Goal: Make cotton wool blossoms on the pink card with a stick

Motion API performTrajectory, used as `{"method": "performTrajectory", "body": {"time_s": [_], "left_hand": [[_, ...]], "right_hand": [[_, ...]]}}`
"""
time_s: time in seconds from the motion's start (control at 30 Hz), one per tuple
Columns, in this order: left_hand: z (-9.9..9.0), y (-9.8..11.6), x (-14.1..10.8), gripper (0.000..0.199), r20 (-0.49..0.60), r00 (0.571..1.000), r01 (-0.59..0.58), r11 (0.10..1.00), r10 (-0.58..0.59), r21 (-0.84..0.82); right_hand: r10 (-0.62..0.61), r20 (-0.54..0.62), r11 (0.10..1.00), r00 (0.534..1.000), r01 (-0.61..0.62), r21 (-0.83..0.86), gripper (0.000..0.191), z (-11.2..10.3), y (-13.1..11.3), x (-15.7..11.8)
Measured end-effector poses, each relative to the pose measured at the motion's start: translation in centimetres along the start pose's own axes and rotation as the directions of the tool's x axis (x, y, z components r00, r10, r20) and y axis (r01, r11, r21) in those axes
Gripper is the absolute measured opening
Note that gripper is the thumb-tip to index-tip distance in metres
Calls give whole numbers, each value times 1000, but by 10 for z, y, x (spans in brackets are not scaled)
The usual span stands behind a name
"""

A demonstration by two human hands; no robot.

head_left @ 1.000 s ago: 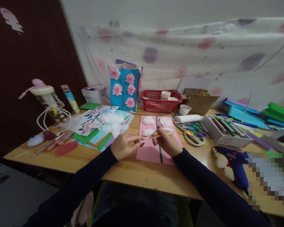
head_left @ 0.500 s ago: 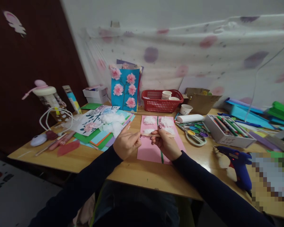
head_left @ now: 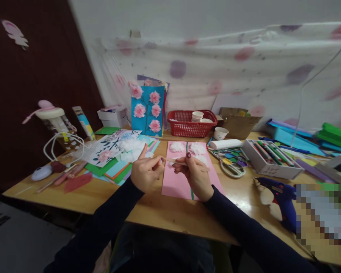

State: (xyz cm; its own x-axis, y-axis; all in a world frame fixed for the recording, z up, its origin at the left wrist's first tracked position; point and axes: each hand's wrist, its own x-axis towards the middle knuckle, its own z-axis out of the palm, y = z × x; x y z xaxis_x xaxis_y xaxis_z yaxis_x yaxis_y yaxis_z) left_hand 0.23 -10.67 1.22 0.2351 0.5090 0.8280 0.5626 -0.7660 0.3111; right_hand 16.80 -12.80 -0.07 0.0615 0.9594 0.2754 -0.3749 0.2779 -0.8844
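My right hand [head_left: 196, 176] pinches a flat wooden craft stick [head_left: 174, 161] between thumb and fingers. The thumb and forefinger of my left hand [head_left: 146, 170] close at the stick's left tip; whether anything else is between them is hidden. Below the stick lies pink card [head_left: 174, 185] with a green stripe [head_left: 186, 146] down its middle. White cotton tufts [head_left: 177, 146] sit on both sides of the stripe, some partly covered by my right hand.
Left are coloured papers [head_left: 102, 167], loose cotton [head_left: 130, 146] and a bottle [head_left: 52, 119]. Behind stand a blue flower card [head_left: 147, 100] and a red basket [head_left: 191, 131]. At right lie scissors [head_left: 233, 170], a pen box [head_left: 272, 167] and a blue glue gun [head_left: 282, 193].
The view has shifted slightly. Both hands remain together at the stick over the pink card, and the stick tilts a little more, its left end higher.
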Motion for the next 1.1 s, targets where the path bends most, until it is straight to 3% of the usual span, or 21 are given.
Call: {"method": "performTrajectory", "body": {"time_s": [0.1, 0.2, 0.33, 0.47, 0.53, 0.73, 0.9, 1.0, 1.1], "left_hand": [[-1, 19, 1, 26, 72, 959, 283, 919, -274, -274], [0, 37, 3, 33, 118, 886, 448, 764, -448, -464], [10, 52, 3, 32, 114, 811, 512, 601, -574, -613], [17, 58, 3, 25, 133, 760, 529, 486, -637, -696], [16, 59, 3, 22, 155, 766, 516, 453, -624, -727], [11, 52, 1, 21, 139, 862, 354, 381, -488, -854], [5, 46, 1, 34, 259, 891, 404, 391, -373, -827], [-5, 41, 1, 31, 288, 906, 410, 470, -312, -782], [-19, 28, 0, 38, 301, 931, 356, 686, -206, -635]], "right_hand": [[-264, 25, 928, 964, 261, -267, 32, 2, -12, -15], [-452, 70, 790, 889, 435, -432, 30, 2, -18, -29], [-538, -7, 770, 843, 488, -410, 29, 7, -17, -36], [-480, -204, 860, 853, 412, -302, 34, 11, -18, -34], [-416, -275, 905, 867, 368, -212, 36, 12, -22, -31], [-233, -382, 969, 894, 248, -10, 34, 10, -28, -26], [-235, -342, 970, 910, 240, -27, 35, 6, -36, -19], [-297, -333, 955, 895, 285, -87, 34, 0, -43, -9], [-393, -330, 917, 858, 341, -204, 34, -11, -45, 3]]}}
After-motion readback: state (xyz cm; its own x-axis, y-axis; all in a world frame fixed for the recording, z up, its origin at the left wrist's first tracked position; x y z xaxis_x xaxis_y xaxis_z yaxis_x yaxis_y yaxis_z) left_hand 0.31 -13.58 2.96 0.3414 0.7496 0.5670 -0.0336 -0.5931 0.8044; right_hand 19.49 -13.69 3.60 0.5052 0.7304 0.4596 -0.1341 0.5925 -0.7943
